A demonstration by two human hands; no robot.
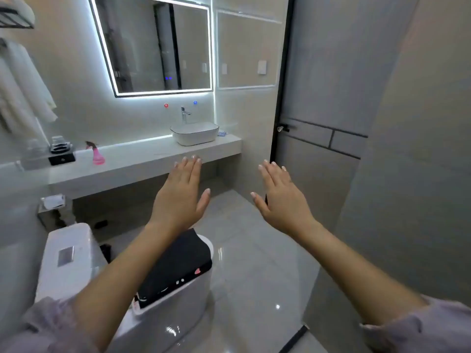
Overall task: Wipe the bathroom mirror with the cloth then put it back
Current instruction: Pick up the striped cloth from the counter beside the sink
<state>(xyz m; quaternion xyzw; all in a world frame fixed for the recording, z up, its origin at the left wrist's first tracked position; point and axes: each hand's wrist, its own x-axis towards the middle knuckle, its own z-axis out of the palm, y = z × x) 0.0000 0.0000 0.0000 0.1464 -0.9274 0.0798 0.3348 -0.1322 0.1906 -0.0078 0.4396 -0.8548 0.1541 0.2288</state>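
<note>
Your 2 hands are stretched out in front of you at about the same height, backs up, and neither has hold of anything. Your left hand point(182, 197) has its fingers straight and close together with the thumb spread to the side; its fingertips line up with the front edge of the surface point(142, 159), though you cannot tell whether they touch it. Your right hand point(281, 200) is spread flat the same way, apart from the left one and in the air over the floor point(254, 250) in front of the door point(318, 98).

The mirror point(158, 47) hangs on the wall above the surface, its edge lit all round. Below it, the white basin point(195, 133) sits on the surface with the tap point(184, 114) behind it. The cloth point(222, 134) shows as a small blue patch lying on the surface just beside the basin's right side, partly hidden by it and well away from both hands. Further left on the surface stands 1 pink spray bottle point(97, 156), and beyond it a black tray with glasses point(61, 151).

White towels point(20, 85) hang on the left wall. The toilet point(74, 250) is below your left forearm, its lid under a black cover point(183, 266).
</note>
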